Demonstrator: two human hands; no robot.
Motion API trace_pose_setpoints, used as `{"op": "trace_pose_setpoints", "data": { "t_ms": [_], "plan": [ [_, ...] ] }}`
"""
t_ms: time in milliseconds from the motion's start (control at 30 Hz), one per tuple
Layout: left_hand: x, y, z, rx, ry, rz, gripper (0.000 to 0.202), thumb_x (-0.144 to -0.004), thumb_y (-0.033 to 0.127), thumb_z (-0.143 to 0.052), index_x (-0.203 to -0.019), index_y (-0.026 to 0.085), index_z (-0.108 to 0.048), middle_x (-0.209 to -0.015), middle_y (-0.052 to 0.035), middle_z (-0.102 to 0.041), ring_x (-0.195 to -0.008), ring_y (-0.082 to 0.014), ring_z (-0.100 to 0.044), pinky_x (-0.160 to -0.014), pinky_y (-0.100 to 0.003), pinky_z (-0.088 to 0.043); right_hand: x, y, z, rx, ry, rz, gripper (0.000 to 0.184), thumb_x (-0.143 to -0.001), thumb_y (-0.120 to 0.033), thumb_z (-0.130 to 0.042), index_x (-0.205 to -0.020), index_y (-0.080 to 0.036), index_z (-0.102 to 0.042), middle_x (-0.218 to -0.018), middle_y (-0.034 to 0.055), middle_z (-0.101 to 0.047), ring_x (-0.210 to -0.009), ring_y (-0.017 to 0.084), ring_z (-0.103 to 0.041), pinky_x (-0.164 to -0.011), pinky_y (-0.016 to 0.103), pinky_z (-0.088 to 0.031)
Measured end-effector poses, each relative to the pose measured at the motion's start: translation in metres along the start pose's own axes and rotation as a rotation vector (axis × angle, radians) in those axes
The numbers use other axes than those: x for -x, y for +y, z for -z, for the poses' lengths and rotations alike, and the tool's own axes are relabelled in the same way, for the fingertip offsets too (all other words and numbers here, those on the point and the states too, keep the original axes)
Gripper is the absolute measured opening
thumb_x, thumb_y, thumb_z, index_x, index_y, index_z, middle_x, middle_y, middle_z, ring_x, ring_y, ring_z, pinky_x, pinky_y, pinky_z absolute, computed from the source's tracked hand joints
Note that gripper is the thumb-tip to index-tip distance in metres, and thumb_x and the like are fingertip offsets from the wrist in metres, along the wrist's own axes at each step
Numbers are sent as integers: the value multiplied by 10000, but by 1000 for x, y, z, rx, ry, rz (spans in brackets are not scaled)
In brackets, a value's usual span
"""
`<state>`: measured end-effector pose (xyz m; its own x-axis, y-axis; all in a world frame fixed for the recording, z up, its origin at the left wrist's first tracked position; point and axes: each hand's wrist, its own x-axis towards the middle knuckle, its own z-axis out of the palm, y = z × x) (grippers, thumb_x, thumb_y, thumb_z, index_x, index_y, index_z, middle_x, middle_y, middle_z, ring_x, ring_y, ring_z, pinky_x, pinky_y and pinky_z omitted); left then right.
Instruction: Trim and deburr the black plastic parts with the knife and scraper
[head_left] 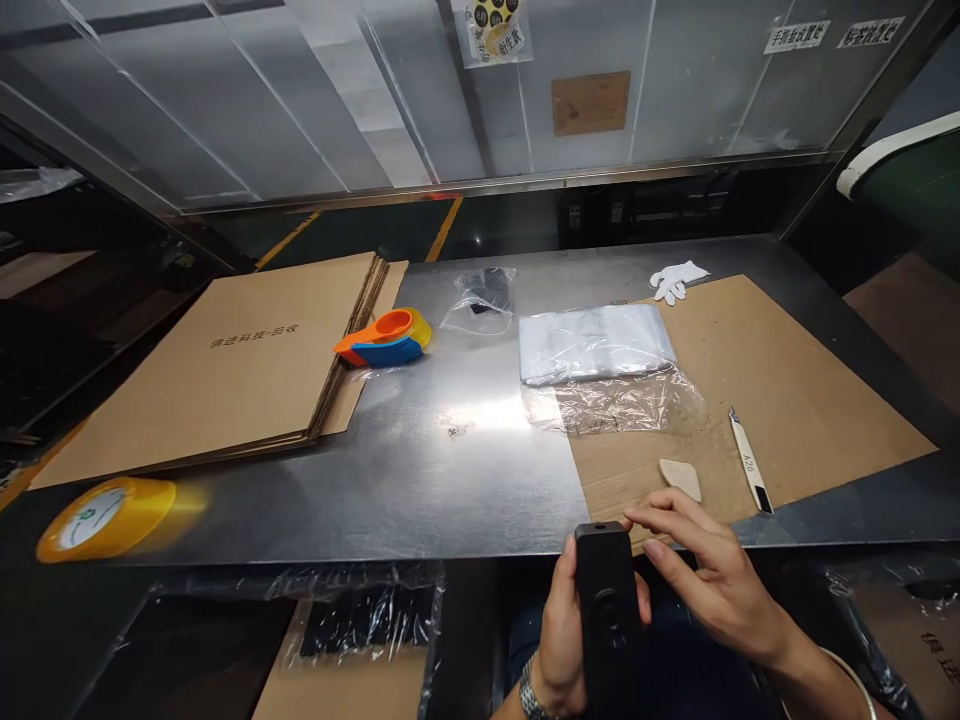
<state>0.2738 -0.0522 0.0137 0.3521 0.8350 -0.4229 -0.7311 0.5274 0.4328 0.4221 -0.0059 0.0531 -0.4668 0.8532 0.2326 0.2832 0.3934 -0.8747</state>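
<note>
My left hand [559,630] is wrapped round a slim black handheld device [606,600], held upright at the table's front edge. Its lower part fades into shadow. My right hand [712,565] is beside the device's top right corner, fingers stretched toward it and holding nothing; whether a fingertip touches it I cannot tell. Just beyond that hand lies a small beige flat piece [680,479]. A white cutter knife [747,460] marked A26 rests to its right on a cardboard sheet [817,400].
Stacked cardboard [225,350] covers the table's left side, with an orange and blue tape dispenser [386,338] against it. A yellow tape roll [105,518] sits front left. Further back are a clear bag [484,300], a plastic-sleeve pack [596,342] and a white glove [677,280].
</note>
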Motion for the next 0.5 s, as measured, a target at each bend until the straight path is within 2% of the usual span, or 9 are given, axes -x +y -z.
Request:
{"op": "trace_pose_setpoints", "data": {
  "t_ms": [133, 200, 300, 400, 500],
  "plan": [
    [1, 3, -3, -23, -5, -22, 675, -848, 636, -278, -1006, 84, -634, -552, -73, -581, -517, -131, -466, -518, -237, -325, 2, -1, -1, -19, -9, -11, 294, -921, -149, -455, -1180, -257, -541, -1027, 47, -528, -978, 159, -548, -823, 290, -494],
    [2, 5, -5, -46, 8, 13, 711, -842, 650, -256, -818, 65, -659, -539, -78, -551, -506, -125, -450, -504, -236, -304, 4, 0, -3, -30, -12, -30, 287, -921, -150, -456, -1170, -262, -544, -1033, 43, -525, -976, 154, -552, -819, 279, -497],
    [1, 7, -6, -107, 12, 64, 765, -841, 662, -199, -572, 71, -604, -521, -80, -498, -499, -117, -420, -497, -239, -282, 6, 1, -4, -27, -13, -46, 281, -919, -152, -463, -1160, -270, -546, -1053, 42, -512, -984, 150, -548, -828, 271, -490],
    [3, 4, -3, -170, -23, -20, 761, -870, 628, -162, -571, 93, -614, -537, -80, -512, -532, -137, -434, -539, -264, -317, 7, 1, -4, -17, -20, -36, 279, -916, -148, -466, -1155, -264, -549, -1062, 48, -499, -997, 157, -535, -849, 282, -476],
    [7, 1, 4, -242, 30, -188, 627, -854, 618, -330, -639, 129, -659, -616, -77, -585, -653, -191, -505, -679, -308, -376, 7, -4, 0, -9, -61, 13, 278, -906, -155, -478, -1158, -255, -536, -1065, 62, -494, -1019, 182, -502, -850, 305, -471]
  ]
}}
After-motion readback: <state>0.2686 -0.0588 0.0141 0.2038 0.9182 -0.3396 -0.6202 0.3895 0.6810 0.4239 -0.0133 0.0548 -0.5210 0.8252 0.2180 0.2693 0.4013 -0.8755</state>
